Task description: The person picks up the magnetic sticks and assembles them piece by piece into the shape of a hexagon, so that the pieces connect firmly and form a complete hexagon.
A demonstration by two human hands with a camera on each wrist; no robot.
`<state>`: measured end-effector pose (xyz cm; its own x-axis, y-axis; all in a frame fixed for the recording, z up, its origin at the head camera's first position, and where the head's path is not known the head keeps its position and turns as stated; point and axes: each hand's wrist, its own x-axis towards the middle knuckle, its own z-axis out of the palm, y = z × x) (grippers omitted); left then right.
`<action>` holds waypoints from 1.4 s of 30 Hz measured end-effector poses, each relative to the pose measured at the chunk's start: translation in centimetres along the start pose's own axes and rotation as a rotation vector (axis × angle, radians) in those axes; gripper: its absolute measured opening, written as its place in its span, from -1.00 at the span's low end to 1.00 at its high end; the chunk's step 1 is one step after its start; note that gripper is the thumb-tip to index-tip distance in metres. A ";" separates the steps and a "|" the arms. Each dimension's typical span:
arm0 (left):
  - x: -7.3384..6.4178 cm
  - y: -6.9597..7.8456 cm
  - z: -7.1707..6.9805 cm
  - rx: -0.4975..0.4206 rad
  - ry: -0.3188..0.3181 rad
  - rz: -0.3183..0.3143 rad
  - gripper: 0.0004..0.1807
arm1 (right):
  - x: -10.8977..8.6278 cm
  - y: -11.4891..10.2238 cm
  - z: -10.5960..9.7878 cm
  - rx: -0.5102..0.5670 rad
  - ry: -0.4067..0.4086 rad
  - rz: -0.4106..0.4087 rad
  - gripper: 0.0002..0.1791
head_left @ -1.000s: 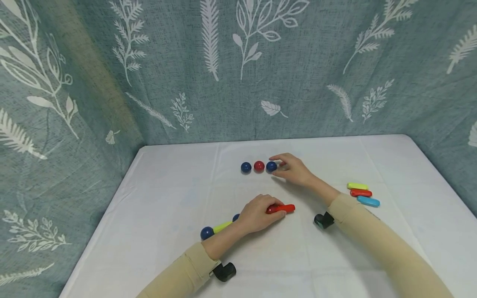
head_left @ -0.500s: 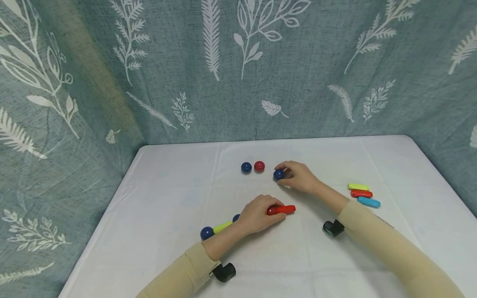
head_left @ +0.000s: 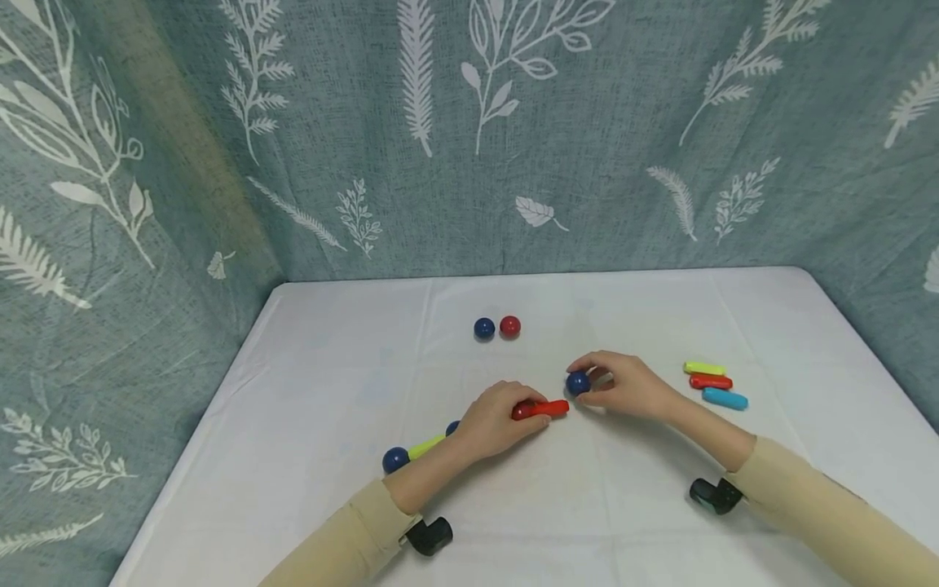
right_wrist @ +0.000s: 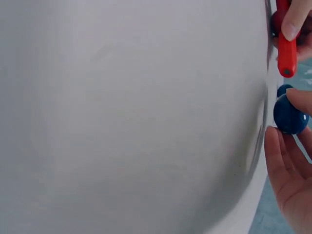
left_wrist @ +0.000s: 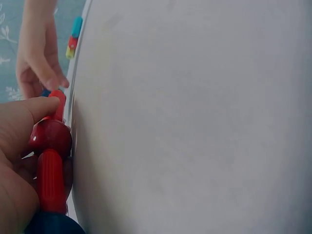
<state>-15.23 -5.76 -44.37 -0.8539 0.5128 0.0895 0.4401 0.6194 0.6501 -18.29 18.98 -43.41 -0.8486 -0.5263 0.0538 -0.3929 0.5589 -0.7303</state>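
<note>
Blue ball (head_left: 578, 384), in the head view, sits just beyond the free end of the red rod (head_left: 552, 408), apart from it, pinched between the thumb and fingers of the right hand (head_left: 623, 385). Back along the rod from that end, the left hand (head_left: 493, 420) curls round it and the red ball (head_left: 520, 412), which I judge a sound brace.

From the left wrist, the thumb bears on the rod; a second red rod (left_wrist: 51, 181) runs behind it, from the red ball to another blue ball (left_wrist: 54, 225). Holding these in line should spare the joints.

From the right wrist, a gap separates ball and rod tip. Best, I think, to leave the ball's rod-facing side uncovered and move along the rod's axis, slowly
</note>
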 end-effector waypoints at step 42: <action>3.0 2.6 1.7 0.068 -0.040 -0.103 -0.57 | -3.4 0.8 -1.5 -0.120 0.108 0.020 -0.71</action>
<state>-16.17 -1.59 -43.67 -0.8845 0.4665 -0.0065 0.3692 0.7083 0.6017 -16.22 22.21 -43.18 -0.8873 -0.4458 0.1181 -0.4097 0.6444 -0.6457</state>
